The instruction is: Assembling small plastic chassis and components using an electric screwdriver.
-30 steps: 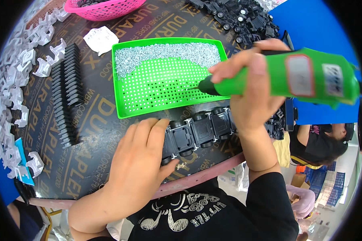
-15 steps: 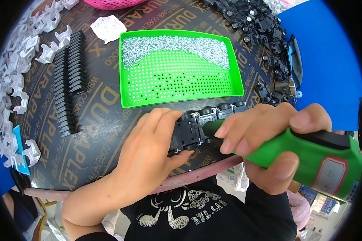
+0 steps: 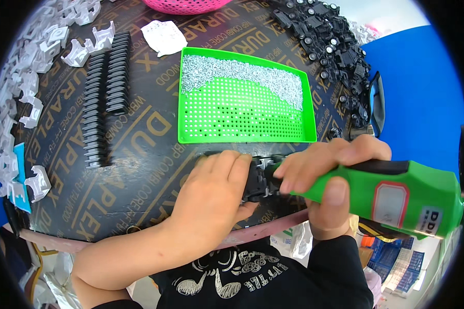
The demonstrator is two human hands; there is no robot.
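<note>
So the person here has both hands busy right at the near edge of the table [image 3: 139, 198]. Left hand [image 3: 209, 188] is clamped over the left end of a black toy-chassis-looking row [image 3: 253, 180], fingers across the top and thumb on the near side, so a good chunk of it is covered. Right hand [image 3: 319, 162] is wrapped around a chunky green power screwdriver [image 3: 361, 193], thumb along the near side, nose pointing left at the row. Fingers hide the tip from me, so can't tell if it's actually in a screw.

The row itself sits just this side of a green perforated tray [image 3: 182, 118], which has a thick band of little silvery screws [image 3: 242, 72] heaped along its far side and curving down the right.

Left of the tray there are two long stacks of ribbed black parts [image 3: 117, 77] side by side, and past those a messy spread of whitish plastic brackets [image 3: 28, 98] down the table's left edge, with a light-blue packet [image 3: 19, 180] among them. A crumpled white paper [image 3: 164, 37] lies by the tray's far left corner, near a pink basket [image 3: 188, 5]. Far right: a big pile of black wheeled pieces [image 3: 327, 41] beside something large and blue [image 3: 417, 92].
</note>
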